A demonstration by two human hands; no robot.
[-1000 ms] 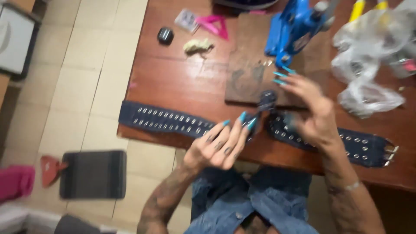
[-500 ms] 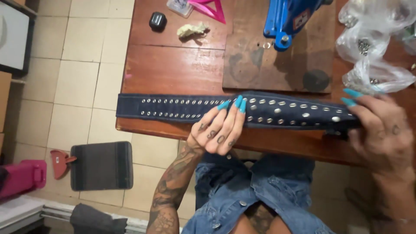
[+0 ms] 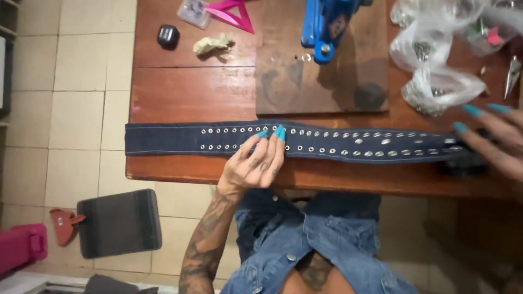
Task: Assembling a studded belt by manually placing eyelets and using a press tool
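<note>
Since the frame half a second earlier, the belt (image 3: 327,140) had hardly shifted, lying stretched flat along the near edge of the bench (image 3: 180,92), while the right hand (image 3: 498,139) had slid further out toward the belt's right end. A second earlier that belt was draped and bent; here it ran straight.

The left hand (image 3: 256,163) rested on the belt a little left of its middle, fingers together and extended, the teal nails pressing down on the studded denim, pinning it rather than gripping it. The right hand lay at the belt's far right end, fingers spread wide and loosely open over it; whether it held anything I could not tell, since blur and the picture's edge cut it off.

The belt's long axis ran left to right, straight across in front of the person. Behind the belt sat a dark board (image 3: 321,76) with a blue press (image 3: 324,27), and clear bags (image 3: 436,60) behind its right end.
</note>
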